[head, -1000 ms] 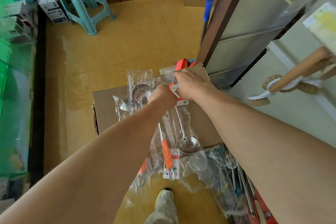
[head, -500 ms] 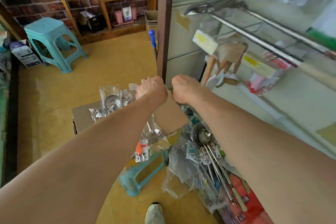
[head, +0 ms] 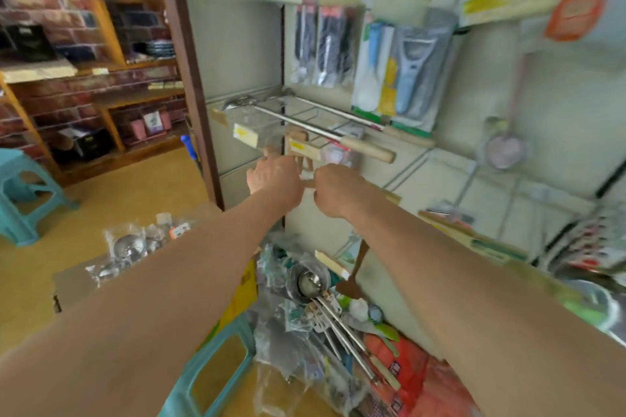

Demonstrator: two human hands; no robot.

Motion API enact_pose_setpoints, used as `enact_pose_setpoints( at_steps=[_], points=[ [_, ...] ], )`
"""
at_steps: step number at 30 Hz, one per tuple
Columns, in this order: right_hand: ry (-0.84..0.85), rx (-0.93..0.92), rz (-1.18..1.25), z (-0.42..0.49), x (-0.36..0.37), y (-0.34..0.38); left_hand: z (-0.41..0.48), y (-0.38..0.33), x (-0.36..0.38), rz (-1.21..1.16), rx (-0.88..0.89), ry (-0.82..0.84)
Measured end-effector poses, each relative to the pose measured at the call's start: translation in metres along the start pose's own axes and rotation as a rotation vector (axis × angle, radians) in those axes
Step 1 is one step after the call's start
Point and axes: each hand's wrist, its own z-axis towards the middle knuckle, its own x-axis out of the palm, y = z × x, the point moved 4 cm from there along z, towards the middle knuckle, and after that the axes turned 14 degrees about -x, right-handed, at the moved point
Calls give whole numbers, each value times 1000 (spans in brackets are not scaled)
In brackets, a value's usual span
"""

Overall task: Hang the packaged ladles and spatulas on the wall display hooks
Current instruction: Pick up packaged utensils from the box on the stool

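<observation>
**Head view.** Left hand [head: 276, 176] and right hand [head: 333, 191] are raised close together at the wall display, just below the long ladles [head: 294, 118] lying across a wire rack [head: 411, 162]. The backs of both hands face the camera. The right fingers curl under and the left are partly extended — whether either grips a pack cannot be told, though a thin strip [head: 307, 183] spans the gap between them. Two hands at one spot suggest a header being steered onto a hook, one steadying while the other guides.

Unhung stock is in two places: packaged ladles [head: 127, 247] on the box [head: 72, 284], down to the left, and a heap of packs [head: 315, 284] beside the stool [head: 203, 366], under the arms — probably kept there within easy reach. Carded goods [head: 325, 44] already hang above.
</observation>
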Motion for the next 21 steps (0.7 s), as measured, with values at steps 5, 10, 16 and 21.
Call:
enact_pose_setpoints(
  at_steps=[5,10,16,21],
  points=[
    [-67,119,-31,-66,-30,-22,-50,-52,-29,-6,127,-56],
    [-102,236,-92,-127,-56,-49,-93,-103,-45,59,327,-138],
    [-76,388,-121,-199,-71,-81,-142,-152,-44,79,490,-157],
    [-38,496,-134,-253,-73,-102,-185,-182,-40,75,584,-135]
  ],
)
